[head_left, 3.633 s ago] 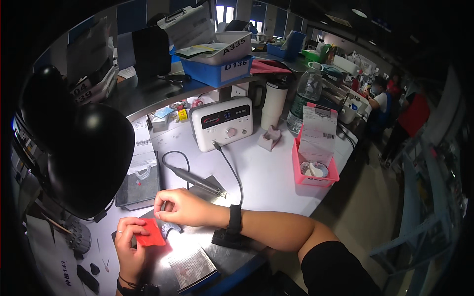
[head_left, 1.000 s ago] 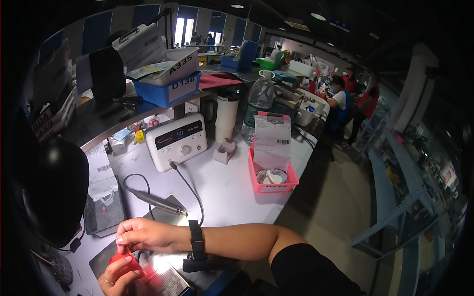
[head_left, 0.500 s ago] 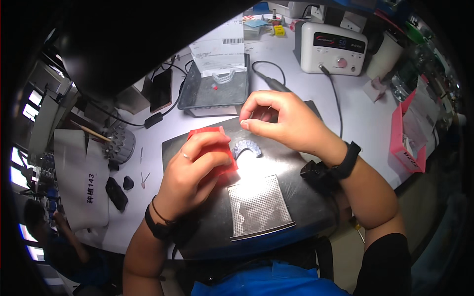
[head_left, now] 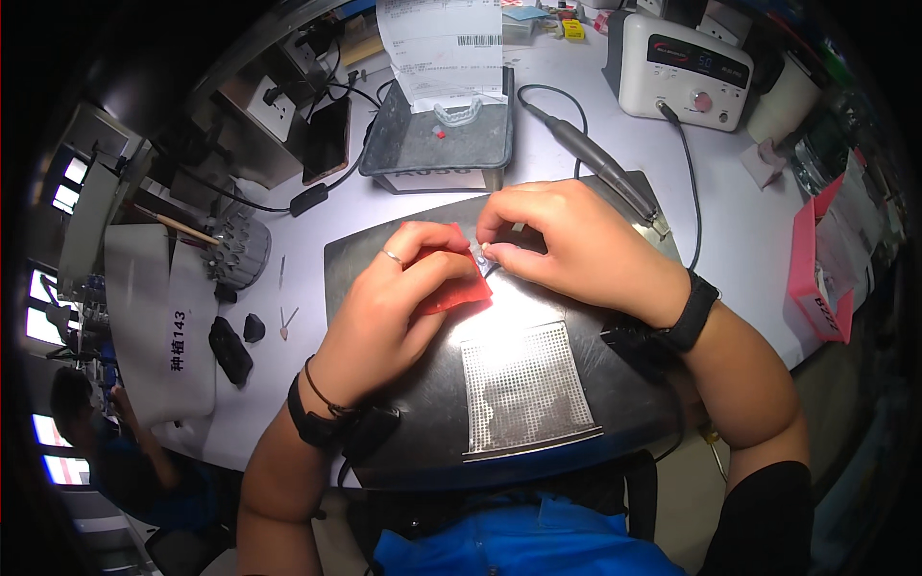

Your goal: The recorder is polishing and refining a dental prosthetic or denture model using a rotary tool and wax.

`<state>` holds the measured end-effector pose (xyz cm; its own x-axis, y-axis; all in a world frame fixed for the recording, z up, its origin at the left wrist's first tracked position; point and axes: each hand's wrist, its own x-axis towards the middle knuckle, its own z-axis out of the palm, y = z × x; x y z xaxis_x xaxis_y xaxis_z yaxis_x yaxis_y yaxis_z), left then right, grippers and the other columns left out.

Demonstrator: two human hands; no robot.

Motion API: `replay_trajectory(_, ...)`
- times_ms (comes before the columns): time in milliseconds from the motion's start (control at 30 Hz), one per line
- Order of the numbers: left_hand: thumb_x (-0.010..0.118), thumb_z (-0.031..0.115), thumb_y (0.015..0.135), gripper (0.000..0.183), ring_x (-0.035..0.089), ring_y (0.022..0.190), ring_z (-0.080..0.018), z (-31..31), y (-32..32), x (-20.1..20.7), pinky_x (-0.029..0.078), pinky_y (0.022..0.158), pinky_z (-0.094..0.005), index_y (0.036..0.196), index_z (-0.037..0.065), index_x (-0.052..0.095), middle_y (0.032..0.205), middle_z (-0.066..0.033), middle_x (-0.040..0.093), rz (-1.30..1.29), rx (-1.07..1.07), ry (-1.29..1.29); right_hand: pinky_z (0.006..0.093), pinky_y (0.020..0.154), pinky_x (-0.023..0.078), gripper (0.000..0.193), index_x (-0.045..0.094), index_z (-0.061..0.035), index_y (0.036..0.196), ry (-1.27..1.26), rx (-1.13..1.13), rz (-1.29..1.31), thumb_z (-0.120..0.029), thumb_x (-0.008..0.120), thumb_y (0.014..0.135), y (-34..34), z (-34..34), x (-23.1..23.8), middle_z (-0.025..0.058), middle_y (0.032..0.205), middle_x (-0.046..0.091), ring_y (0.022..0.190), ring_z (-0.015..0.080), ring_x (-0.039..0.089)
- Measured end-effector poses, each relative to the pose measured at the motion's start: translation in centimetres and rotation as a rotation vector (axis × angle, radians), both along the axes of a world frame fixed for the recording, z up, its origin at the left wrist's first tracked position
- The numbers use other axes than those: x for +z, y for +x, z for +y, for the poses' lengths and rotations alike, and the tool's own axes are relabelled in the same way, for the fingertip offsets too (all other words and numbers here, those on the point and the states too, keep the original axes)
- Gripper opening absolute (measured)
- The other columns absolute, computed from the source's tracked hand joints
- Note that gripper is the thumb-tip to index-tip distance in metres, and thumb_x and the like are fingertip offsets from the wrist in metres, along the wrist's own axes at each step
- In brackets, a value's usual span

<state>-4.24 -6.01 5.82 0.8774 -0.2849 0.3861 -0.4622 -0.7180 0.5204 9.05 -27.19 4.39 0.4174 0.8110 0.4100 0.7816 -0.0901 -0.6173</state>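
Observation:
My left hand, fingers curled, grips a translucent red sheet above the dark metal board. Just right of its fingertips is a pale, greyish tooth-row piece, mostly covered by both hands. My right hand is closed in a thumb-and-finger pinch right at that piece. Whatever sits between those fingertips is too small or hidden to make out. Nearer to me, a perforated metal sheet lies flat on the board.
Behind my hands stands a grey tray with a paper slip, a clear arch-shaped piece and a red bit. A handpiece rests right of it, near a white control box. A bur holder and pink box flank the board.
My right hand has come down and left, bringing its pinch to the tooth-row piece. The red sheet stays in my left hand. The view has shifted, so the handpiece shows more fully.

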Motion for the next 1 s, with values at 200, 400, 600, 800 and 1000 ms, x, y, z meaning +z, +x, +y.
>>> replay_trajectory(200,0.076,-0.005,0.08,0.031,0.067,0.11,-0.0334,0.0,-0.1,-0.1,0.055,0.094,-0.0398,0.11,0.002,0.071,0.121,-0.0138,0.064,0.028,0.036,-0.02,0.0375,0.071,0.057,0.013,0.069,-0.0012,0.097,-0.024,-0.071,0.009,-0.011,0.074,0.091,-0.6,-0.1,0.3,0.013,0.088,0.073,0.078,0.0277,0.072)
replay_trajectory(400,0.079,-0.001,0.084,0.027,0.068,0.107,-0.0317,-0.1,0.8,-0.9,0.057,0.09,-0.0387,0.109,0.003,0.07,0.119,-0.0126,0.063,0.029,0.024,-0.038,0.0373,0.068,0.056,0.012,0.069,-0.0015,0.097,-0.017,-0.103,0.064,-0.01,0.073,0.09,-1.3,0.0,0.4,0.0135,0.086,0.073,0.072,0.0262,0.072)
replay_trajectory(600,0.083,0.003,0.084,0.026,0.069,0.103,-0.0306,-0.1,0.8,-0.6,0.058,0.086,-0.0388,0.106,0.003,0.07,0.12,-0.0125,0.063,-0.023,-0.001,0.015,0.0447,0.07,0.056,0.008,0.068,-0.0033,0.09,-0.025,-0.143,0.095,-0.011,0.069,0.087,-1.4,-0.1,0.4,0.0146,0.085,0.073,0.079,0.0377,0.071)
replay_trajectory(800,0.084,0.003,0.084,0.026,0.069,0.101,-0.03,-0.6,1.0,-0.3,0.059,0.083,-0.0384,0.107,0.003,0.071,0.12,-0.0128,0.063,-0.028,-0.009,0.028,0.0382,0.067,0.057,0.011,0.067,-0.0019,0.096,-0.059,-0.136,0.065,-0.01,0.073,0.09,-1.3,-0.1,0.1,0.0135,0.086,0.072,0.072,0.0273,0.073)
replay_trajectory(1000,0.082,0.002,0.085,0.026,0.069,0.101,-0.0312,-0.8,1.0,-0.3,0.058,0.083,-0.0392,0.107,0.003,0.071,0.119,-0.0135,0.062,-0.039,-0.012,0.041,0.0466,0.07,0.057,0.009,0.069,-0.0042,0.09,-0.025,-0.148,0.077,-0.013,0.07,0.089,-1.5,0.0,0.1,0.0147,0.087,0.074,0.081,0.0382,0.072)
